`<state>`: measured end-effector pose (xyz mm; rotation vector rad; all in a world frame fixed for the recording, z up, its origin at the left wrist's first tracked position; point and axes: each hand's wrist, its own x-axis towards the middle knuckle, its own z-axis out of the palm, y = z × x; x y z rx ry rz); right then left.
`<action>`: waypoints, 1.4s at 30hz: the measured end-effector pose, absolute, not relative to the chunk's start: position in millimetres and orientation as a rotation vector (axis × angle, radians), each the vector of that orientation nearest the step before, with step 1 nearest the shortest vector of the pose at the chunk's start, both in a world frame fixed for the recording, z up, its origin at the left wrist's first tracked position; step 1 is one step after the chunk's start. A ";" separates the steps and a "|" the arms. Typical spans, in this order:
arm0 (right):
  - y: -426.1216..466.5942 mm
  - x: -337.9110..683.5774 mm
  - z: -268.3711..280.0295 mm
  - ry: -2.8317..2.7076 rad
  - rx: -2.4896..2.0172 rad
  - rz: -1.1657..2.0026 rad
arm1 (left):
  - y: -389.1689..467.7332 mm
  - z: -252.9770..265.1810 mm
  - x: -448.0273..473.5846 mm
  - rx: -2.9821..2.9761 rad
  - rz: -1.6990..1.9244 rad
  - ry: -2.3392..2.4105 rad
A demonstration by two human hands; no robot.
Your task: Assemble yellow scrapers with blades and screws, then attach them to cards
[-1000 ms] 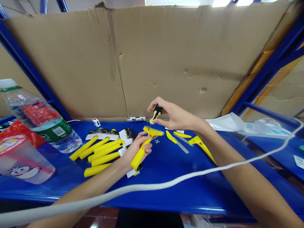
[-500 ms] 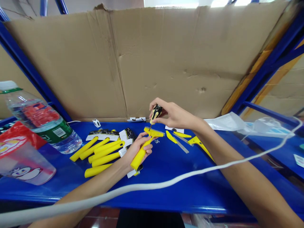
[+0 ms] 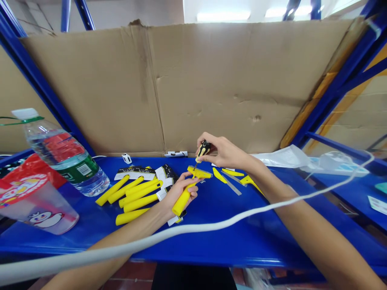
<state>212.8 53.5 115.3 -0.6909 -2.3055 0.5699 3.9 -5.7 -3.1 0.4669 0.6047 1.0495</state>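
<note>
We have the yellow T-shaped tool in our left grip, fingers and thumb closed around its handle just below the crossbar. It is held over the middle of the blue tabletop, its head toward the far side and its handle end slanting near and left. Our right grip is curled, thumb and fingers pinching the black-and-cream handle of a screwdriver. The shaft points down at the crossbar; whether its tip sits in a screw is too small for us to tell.

To the left lies a group of yellow handles, with black-and-white cards at their far ends. Right of the held tool we see a flat yellow piece and a thin metal strip, and beyond our right wrist another yellow tool, partly covered by the forearm. A clear bottle leans on the far left, with a printed cup nearer to us. A white cable crosses the near side, and a cardboard sheet stands upright along the far edge.
</note>
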 end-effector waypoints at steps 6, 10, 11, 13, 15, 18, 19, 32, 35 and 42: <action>34.3 250.3 103.6 -2.115 -0.912 0.297 | 3.3 2.7 -1.6 0.724 1.158 0.629; 30.0 265.9 70.9 -1.890 -1.014 0.571 | 7.7 10.3 -5.0 0.972 1.265 0.678; 29.8 265.6 60.5 -1.769 -1.008 0.757 | 7.3 11.7 -4.9 1.011 1.278 0.691; 29.9 261.5 41.0 -1.639 -0.970 0.915 | 5.1 13.5 -3.7 1.052 1.302 0.706; 29.5 255.7 27.3 -1.535 -0.905 1.001 | 2.1 13.9 -1.7 1.063 1.329 0.690; 27.5 248.3 19.7 -1.362 -0.803 1.140 | -1.7 13.2 1.1 1.069 1.346 0.649; 26.6 246.3 19.4 -1.315 -0.778 1.190 | -2.8 13.2 1.8 1.076 1.344 0.644; 12.0 215.0 -1.7 -1.249 -0.627 1.433 | -22.4 21.1 14.8 1.208 1.285 0.646; 11.0 216.1 0.1 -1.267 -0.589 1.409 | -20.1 15.6 17.4 1.266 1.273 0.666; 19.3 222.7 0.3 -1.239 -0.573 1.350 | -5.2 -2.9 14.2 1.632 1.185 0.809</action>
